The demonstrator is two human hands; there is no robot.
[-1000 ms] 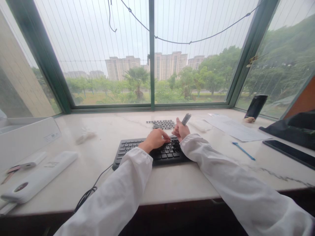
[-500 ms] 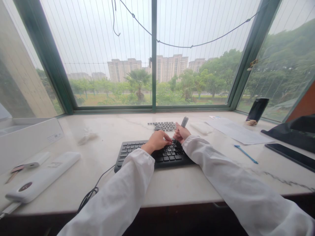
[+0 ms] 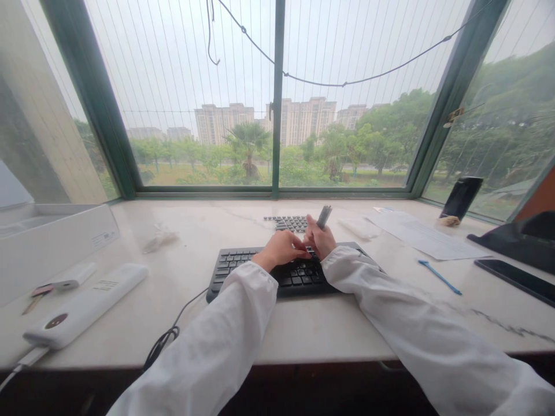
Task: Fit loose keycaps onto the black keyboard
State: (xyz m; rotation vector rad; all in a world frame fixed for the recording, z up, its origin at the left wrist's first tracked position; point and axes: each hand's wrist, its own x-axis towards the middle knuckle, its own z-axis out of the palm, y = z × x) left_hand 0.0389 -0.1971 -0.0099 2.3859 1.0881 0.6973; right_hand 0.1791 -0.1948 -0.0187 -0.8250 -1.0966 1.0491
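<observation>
A black keyboard (image 3: pixel 255 267) lies on the pale marble sill in front of me, its cable trailing off to the left. My left hand (image 3: pixel 281 249) rests on its keys with fingers curled, fingertips pinched at a key near the top row. My right hand (image 3: pixel 319 238) is closed around a slim grey tool (image 3: pixel 323 216) that sticks up from the fist, its lower end down at the keys beside my left fingertips. Just behind the keyboard sits a group of loose dark keycaps (image 3: pixel 287 222).
On the left are a white box (image 3: pixel 52 242), a white power bank (image 3: pixel 84 304), a small white device and keys. To the right lie papers (image 3: pixel 427 237), a blue pen-like tool (image 3: pixel 439 277), a black phone (image 3: pixel 515 279), a propped dark phone (image 3: pixel 461 197) and a black stand. Window frames close the back.
The view has shifted slightly, so everything sits a little lower and to the right. My hands stay at the same keys; the grey tool stands more upright than a second ago.
</observation>
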